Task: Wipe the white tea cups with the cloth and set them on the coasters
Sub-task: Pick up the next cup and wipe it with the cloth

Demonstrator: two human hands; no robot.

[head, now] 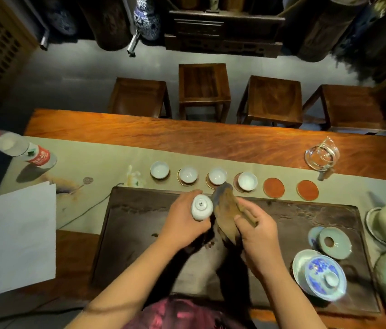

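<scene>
My left hand grips a white tea cup tipped on its side, its foot facing the camera, above the dark tea tray. My right hand holds a brown cloth that touches the cup's right side. Behind the tray, several white cups sit upright on coasters in a row. Two orange coasters at the right end of the row are bare.
A plastic water bottle and a sheet of white paper are at the left. A glass pitcher stands back right. A blue-and-white lidded bowl, a pale green lid and other dishes fill the tray's right side. Wooden stools stand beyond the table.
</scene>
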